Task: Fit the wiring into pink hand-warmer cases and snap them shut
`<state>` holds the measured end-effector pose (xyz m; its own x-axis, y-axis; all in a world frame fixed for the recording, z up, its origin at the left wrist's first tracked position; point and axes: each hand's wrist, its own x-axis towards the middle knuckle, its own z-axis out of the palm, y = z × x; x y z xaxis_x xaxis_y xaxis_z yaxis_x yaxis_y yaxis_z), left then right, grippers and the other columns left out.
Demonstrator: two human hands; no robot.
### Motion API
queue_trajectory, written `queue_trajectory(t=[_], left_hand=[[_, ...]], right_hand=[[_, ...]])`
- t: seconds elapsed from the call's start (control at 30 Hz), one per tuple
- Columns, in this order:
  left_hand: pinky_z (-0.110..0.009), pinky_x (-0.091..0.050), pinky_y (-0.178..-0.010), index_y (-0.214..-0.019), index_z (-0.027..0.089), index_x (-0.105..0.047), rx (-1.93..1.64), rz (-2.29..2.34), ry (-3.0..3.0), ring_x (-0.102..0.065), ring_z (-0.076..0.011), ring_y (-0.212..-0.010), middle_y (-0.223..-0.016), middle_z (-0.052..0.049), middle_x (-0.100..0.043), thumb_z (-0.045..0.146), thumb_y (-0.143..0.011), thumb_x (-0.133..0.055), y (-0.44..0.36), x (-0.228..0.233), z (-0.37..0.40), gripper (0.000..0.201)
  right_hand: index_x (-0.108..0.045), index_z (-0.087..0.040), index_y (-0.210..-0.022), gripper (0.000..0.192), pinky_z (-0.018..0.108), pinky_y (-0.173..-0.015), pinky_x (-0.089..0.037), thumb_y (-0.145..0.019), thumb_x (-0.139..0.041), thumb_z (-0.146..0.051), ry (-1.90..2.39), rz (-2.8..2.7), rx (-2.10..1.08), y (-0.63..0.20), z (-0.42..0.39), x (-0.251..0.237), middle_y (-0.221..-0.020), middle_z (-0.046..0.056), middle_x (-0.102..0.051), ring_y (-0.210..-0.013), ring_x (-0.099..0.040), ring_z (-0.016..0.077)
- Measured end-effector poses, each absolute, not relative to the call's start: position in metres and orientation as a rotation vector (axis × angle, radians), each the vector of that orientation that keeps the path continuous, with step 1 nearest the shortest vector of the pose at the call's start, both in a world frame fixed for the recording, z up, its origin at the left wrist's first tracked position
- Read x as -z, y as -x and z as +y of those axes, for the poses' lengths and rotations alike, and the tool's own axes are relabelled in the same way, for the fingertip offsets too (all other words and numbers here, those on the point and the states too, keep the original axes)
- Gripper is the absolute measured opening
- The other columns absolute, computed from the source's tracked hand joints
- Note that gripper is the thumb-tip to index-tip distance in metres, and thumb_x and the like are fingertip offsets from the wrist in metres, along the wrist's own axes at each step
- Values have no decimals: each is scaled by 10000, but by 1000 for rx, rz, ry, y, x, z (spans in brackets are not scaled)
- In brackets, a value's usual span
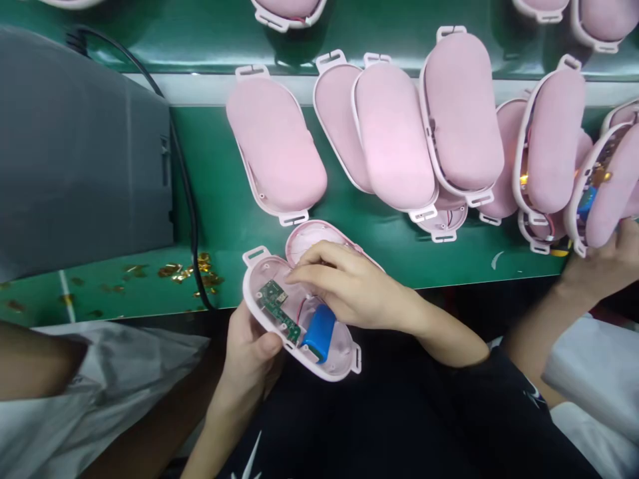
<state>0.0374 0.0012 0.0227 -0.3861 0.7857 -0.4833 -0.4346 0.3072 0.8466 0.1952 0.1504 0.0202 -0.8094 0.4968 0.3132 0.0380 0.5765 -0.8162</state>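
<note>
Green bench (379, 239), pink shells in rows. Left hand (252, 352) grips open half-shell (299, 326) by its rim; right hand (349, 286) fingers inside, pinching nothing visible. Light, rigid plastic; board (280, 311) likely fragile.

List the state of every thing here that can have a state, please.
open pink shell: open, inside up, held
left hand: gripping the shell's edge
right hand: fingers inside the shell
blue battery: seated in the shell
circuit board: seated, exposed
closed pink cases: lying on green bench

Left hand (252, 349) cupped — right hand (349, 289) curled, fingers down.
</note>
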Motion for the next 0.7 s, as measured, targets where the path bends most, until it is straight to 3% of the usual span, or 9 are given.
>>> queue_trajectory(t=[0.13, 0.23, 0.4, 0.53, 0.7], left_hand=[[-459, -693, -918, -1231, 174, -794, -1368, 1437, -328, -791, -378, -1045, -1107, -140, -817, 665, -644, -1013, -41, -28, 4, 796], [-430, -692, -854, -1194, 160, -804, -1355, 1465, -325, -792, -353, -950, -1000, -127, -823, 689, -623, -1011, -40, -28, 3, 805], [-381, -675, -821, -1163, 165, -806, -1304, 1558, -332, -776, -319, -920, -1057, -117, -833, 732, -568, -1010, -34, -25, -2, 847], [-390, -667, -848, -1204, 152, -791, -1305, 1503, -378, -781, -336, -961, -1101, -142, -826, 737, -631, -989, -33, -25, -1, 842], [-410, -667, -910, -1223, 132, -785, -1325, 1495, -368, -764, -371, -1064, -1157, -158, -803, 743, -601, -1005, -33, -23, -1, 899]], right_hand=[[-713, -130, -1369, 417, 319, -1175, -602, -1003, -575, 17, 362, -2347, -1246, -206, 156, -28, -1379, 125, -736, -1339, -676, 186], [-720, -151, -1370, 338, 305, -1075, -645, -1077, -579, -61, 439, -2489, -1034, -216, 159, -26, -1390, 110, -764, -1292, -725, 194], [-792, -226, -1201, 208, 206, -890, -628, -1163, -590, -258, 570, -2366, -721, -217, 158, -20, -1112, -8, -845, -1007, -786, 111], [-804, -198, -1098, 211, 233, -818, -606, -1140, -598, -178, 457, -2378, -672, -204, 153, -25, -917, -30, -799, -861, -721, 127], [-775, -154, -1212, 255, 247, -1011, -616, -1145, -533, -106, 362, -2360, -771, -195, 146, -21, -1161, 13, -830, -1084, -743, 140]])
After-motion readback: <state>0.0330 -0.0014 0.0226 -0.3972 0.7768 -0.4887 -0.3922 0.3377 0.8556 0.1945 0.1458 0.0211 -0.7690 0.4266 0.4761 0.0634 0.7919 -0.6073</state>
